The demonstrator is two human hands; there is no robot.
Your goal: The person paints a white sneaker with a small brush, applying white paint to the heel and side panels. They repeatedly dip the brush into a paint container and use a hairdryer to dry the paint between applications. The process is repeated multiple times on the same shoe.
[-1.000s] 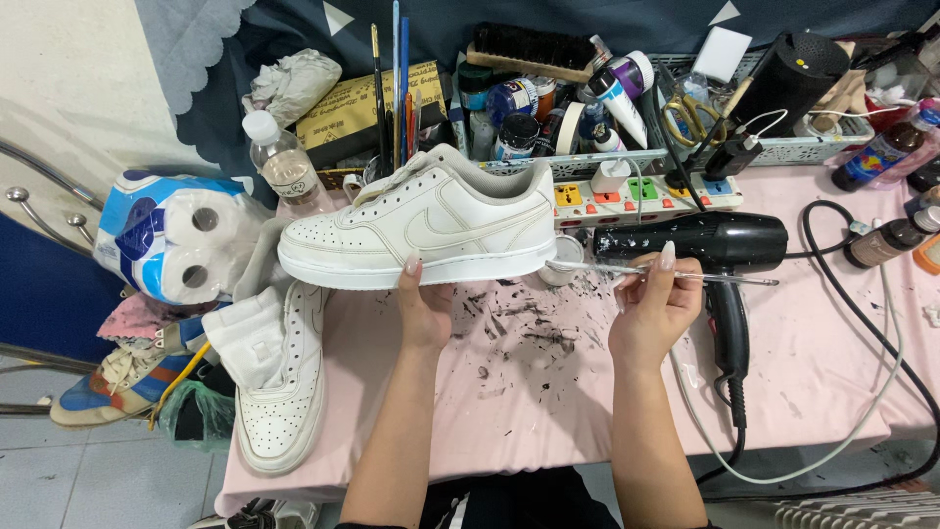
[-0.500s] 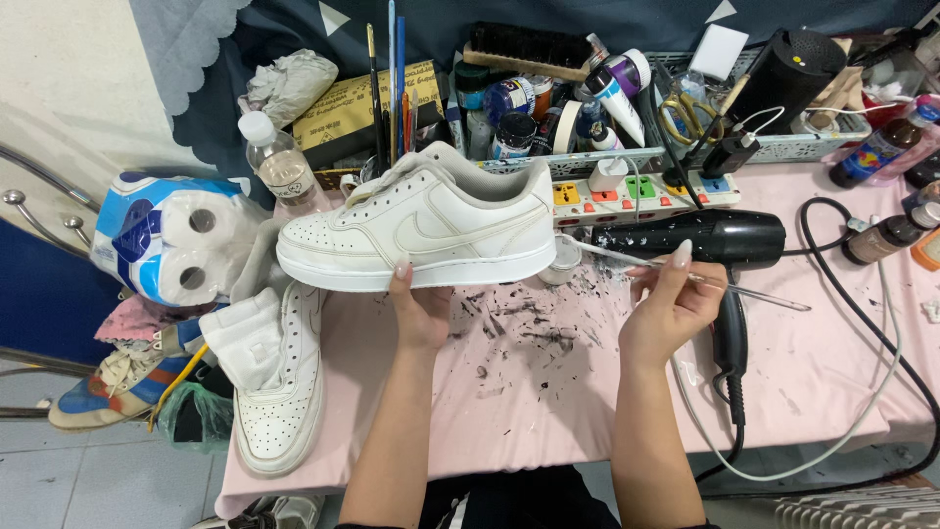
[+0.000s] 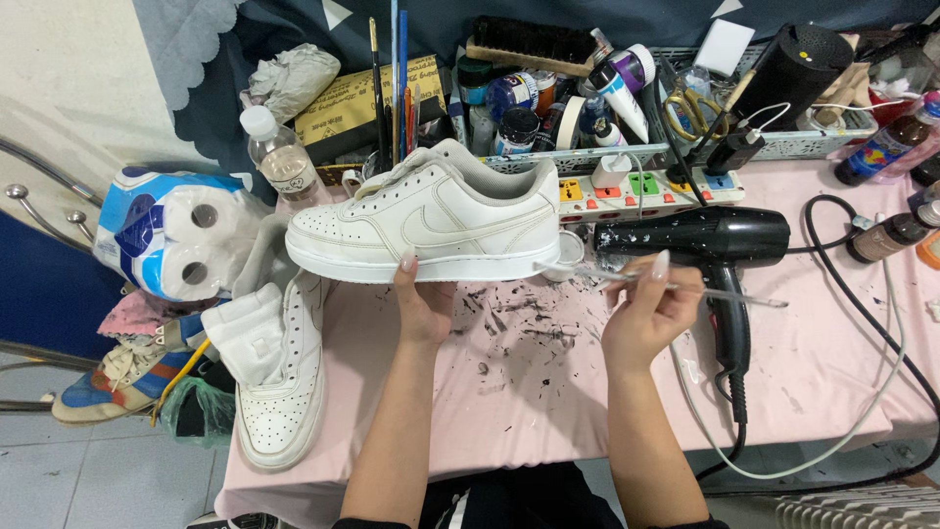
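While the left hand (image 3: 423, 312) clamps the white leather low-top sneaker (image 3: 431, 227) by its sole above the pink table covering (image 3: 548, 411), the right hand (image 3: 644, 315) pinches a thin clear-handled brush (image 3: 676, 286) near the heel; the shoe looks light, stiff-soled, best gripped underneath.
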